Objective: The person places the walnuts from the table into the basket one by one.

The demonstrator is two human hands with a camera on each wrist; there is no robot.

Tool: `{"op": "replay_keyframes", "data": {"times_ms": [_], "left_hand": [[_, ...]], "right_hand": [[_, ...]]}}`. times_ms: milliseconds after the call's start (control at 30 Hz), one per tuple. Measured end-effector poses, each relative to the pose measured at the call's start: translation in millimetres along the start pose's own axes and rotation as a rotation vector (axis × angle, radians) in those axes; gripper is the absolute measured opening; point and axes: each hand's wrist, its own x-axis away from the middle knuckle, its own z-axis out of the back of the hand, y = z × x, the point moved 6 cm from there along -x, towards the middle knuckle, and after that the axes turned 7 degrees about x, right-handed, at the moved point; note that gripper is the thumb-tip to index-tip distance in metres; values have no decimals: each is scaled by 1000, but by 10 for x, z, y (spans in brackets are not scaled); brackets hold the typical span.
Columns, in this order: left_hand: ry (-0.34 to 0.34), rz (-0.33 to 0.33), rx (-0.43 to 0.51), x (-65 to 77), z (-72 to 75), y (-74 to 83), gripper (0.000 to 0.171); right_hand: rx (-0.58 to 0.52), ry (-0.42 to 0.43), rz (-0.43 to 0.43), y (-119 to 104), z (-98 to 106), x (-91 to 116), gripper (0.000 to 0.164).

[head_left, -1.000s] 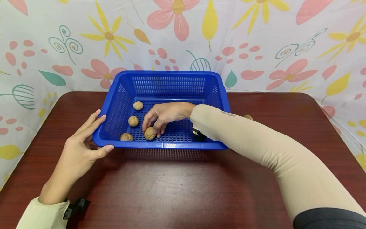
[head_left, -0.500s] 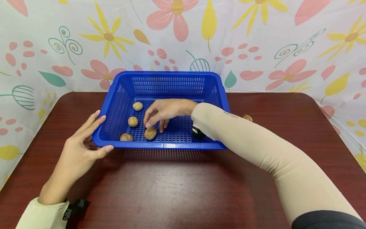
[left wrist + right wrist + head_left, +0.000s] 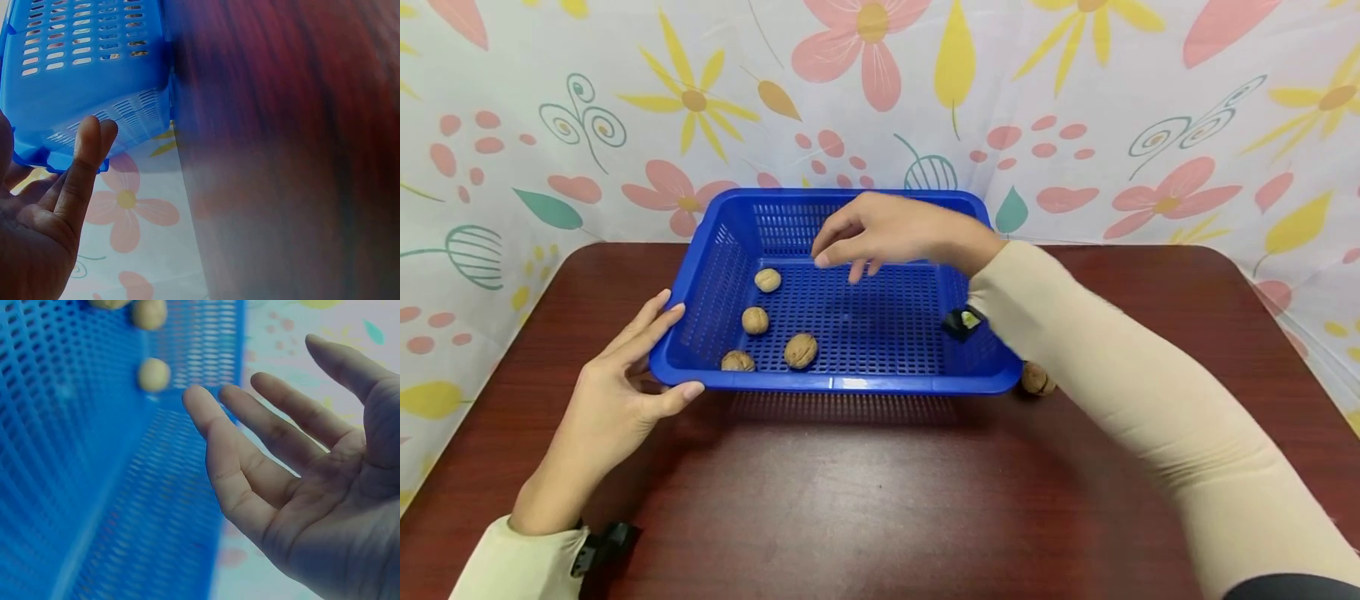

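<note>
A blue plastic basket (image 3: 880, 382) with slotted walls stands on the table. My left hand (image 3: 617, 392) holds its near left corner, thumb at the front rim and fingers along the left rim. Several walnuts lie on the basket's floor toward the left: a walnut (image 3: 801, 351) near the front middle, one walnut (image 3: 738, 361) in the front left corner, another walnut (image 3: 755, 320) behind that, and a paler walnut (image 3: 767, 280) farthest back. Over the back half of the basket hovers my right hand (image 3: 891, 232), its fingers loosely bent around nothing; the right wrist view shows its palm bare.
Outside the basket, a walnut (image 3: 1037, 379) sits on the table by the front right corner, partly behind the right sleeve (image 3: 1120, 375). The dark red wooden table (image 3: 850, 500) reaches back to a flower-printed cloth (image 3: 1075, 108).
My right hand has let go of the front middle walnut and risen back and to the right. The walnut outside the basket shows more nearly at the front right corner. The left hand stays put.
</note>
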Motion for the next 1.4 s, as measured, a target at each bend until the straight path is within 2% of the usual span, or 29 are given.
{"op": "replay_keyframes", "data": {"times_ms": [167,300,500,667,800,933,1067,1233,1400], "left_hand": [[-3,9,-16,-6,-7,17,84],[-4,14,-28,-2,-8,26,84],[3,17,-6,-2,25,11,84],[3,26,12,3,41,2,83],[-5,19,10,0,28,15,83],[-9,12,-4,-5,12,32,83],[-10,18,-15,-4,8,28,83],[-11,18,-12,2,14,16,82],[-14,18,-19,-2,17,12,82]], "right_hand": [[64,136,10,-27,300,513,33],[34,249,-34,131,445,993,31],[-55,363,-159,722,441,1609,32],[-116,416,-241,1259,315,1966,33],[-166,466,-287,1593,179,2220,34],[-236,530,-308,1854,26,2404,35],[-337,559,-306,2065,-146,2470,34],[-456,535,-325,2257,-323,2483,33],[-551,493,-338,2351,-439,2457,35]]}}
